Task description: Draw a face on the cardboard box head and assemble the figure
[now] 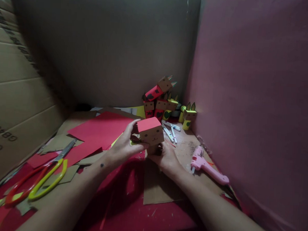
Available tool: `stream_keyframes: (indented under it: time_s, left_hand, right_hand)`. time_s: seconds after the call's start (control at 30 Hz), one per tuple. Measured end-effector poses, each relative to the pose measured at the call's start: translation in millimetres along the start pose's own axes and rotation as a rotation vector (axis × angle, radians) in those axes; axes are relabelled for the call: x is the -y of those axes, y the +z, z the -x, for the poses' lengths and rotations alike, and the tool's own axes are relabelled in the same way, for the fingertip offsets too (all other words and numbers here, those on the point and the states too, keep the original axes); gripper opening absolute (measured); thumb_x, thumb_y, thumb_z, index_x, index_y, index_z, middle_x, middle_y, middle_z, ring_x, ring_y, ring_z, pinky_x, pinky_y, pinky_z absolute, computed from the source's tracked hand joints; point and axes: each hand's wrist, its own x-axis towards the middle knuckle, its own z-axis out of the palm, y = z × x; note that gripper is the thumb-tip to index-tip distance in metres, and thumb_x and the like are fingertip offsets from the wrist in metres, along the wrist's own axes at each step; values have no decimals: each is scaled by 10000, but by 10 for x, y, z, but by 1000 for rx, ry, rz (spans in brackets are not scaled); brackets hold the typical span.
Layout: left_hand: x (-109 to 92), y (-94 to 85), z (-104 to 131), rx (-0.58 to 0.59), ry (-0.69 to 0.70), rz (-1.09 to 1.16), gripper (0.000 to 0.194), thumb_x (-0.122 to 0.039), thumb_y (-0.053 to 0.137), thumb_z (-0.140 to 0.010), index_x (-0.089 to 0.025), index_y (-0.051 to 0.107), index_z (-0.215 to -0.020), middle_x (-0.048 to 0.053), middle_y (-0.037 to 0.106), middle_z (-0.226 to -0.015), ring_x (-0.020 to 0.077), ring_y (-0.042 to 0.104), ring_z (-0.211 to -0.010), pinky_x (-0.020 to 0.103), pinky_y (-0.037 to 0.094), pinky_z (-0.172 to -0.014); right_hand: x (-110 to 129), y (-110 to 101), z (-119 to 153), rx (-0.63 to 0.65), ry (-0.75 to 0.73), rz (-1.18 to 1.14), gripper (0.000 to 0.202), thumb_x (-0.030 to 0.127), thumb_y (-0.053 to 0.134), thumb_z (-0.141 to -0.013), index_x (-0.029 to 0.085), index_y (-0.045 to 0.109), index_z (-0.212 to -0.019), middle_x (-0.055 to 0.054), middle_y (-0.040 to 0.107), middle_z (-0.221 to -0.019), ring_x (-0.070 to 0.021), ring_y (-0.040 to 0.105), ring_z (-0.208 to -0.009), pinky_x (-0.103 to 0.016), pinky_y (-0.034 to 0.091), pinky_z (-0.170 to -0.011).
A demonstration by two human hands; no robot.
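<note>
A small cardboard box head point(152, 134) with a red paper top and a drawn face is held up at the middle of the view. My left hand point(126, 141) grips its left side, thumb along the lower front edge and fingers behind. Below the box, my right hand point(166, 157) has its fingers closed round a brown cardboard part under the head; the fingertips are partly hidden. A flat cardboard sheet point(160, 191) lies beneath my right hand on the red table surface point(123, 210).
Scissors point(49, 179) with red and yellow handles lie at left beside red paper point(101, 128) and cardboard scraps. A pink glue gun point(208, 166) rests at right. White markers point(171, 130) and several box-headed figures point(161, 103) stand behind, near the pink wall point(260, 100).
</note>
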Motion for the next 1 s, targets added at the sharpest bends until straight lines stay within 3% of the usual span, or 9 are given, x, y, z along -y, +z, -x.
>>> stream_keyframes:
  time_s: [0.23, 0.43, 0.63, 0.8, 1.0]
  left_hand:
    - [84, 32, 20, -65, 51, -53, 833, -404, 760, -754, -222, 296, -1422, 142, 551, -1242, 311, 574, -1065, 477, 479, -886]
    - [92, 62, 9, -17, 61, -20, 761, -362, 752, -759, -211, 333, -1377, 165, 523, -1337, 335, 551, -1177, 467, 487, -926]
    - [118, 80, 18, 4, 0, 17, 882, -362, 780, -723, -211, 267, -1425, 178, 493, -1355, 310, 601, -1088, 447, 520, -878]
    - [113, 104, 13, -16, -19, 25, 929, -342, 814, -678, -228, 266, -1420, 163, 508, -1329, 307, 613, -1064, 459, 523, -881]
    - [152, 87, -2, -41, 49, -19, 796, -367, 788, -724, -219, 349, -1372, 152, 543, -1285, 334, 561, -1157, 449, 515, -896]
  right_hand:
    - [23, -1, 14, -20, -42, -21, 431, 162, 676, -644, 228, 604, -1064, -50, 678, -1061, -262, 621, -969, -393, 513, -840]
    - [1, -2, 31, -20, -36, -1, 413, 179, 685, -654, 223, 606, -1057, -45, 700, -962, -265, 637, -917, -395, 522, -799]
    - [-17, 9, 32, -31, -40, -1, 443, 194, 688, -658, 198, 597, -1092, -75, 698, -1024, -266, 645, -911, -392, 524, -790]
    - [-5, 13, 37, -27, -23, 20, 407, 208, 681, -672, 225, 605, -1072, -44, 703, -946, -250, 650, -844, -378, 526, -741]
    - [11, -4, 32, -14, 4, 52, 420, 176, 704, -637, 232, 606, -1041, -53, 687, -976, -258, 628, -878, -380, 519, -746]
